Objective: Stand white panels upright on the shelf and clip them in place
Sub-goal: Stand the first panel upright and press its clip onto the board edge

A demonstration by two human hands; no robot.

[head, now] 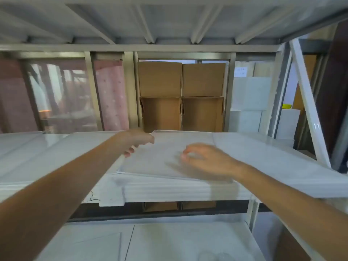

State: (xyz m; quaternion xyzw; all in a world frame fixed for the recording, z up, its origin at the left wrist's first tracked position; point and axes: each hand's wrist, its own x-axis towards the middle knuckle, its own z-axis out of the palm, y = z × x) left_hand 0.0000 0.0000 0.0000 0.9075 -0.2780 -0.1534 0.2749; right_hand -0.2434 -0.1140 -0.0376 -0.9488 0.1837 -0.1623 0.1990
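A stack of white panels [169, 187] lies flat on the middle shelf. The top panel [160, 159] is slightly skewed on the stack. My left hand [135, 141] reaches over its far left edge, fingers curled down at the edge; whether they grip it I cannot tell. My right hand [205, 159] hovers blurred over the middle of the top panel, fingers bent and apart, holding nothing. No clip is visible.
More white panels [37, 153] lie flat to the left, and a loose sheet [282, 166] slopes off to the right. Cardboard boxes [180, 95] stand behind the shelf. A white diagonal brace [308, 110] crosses the right side. The upper shelf [169, 21] hangs close overhead.
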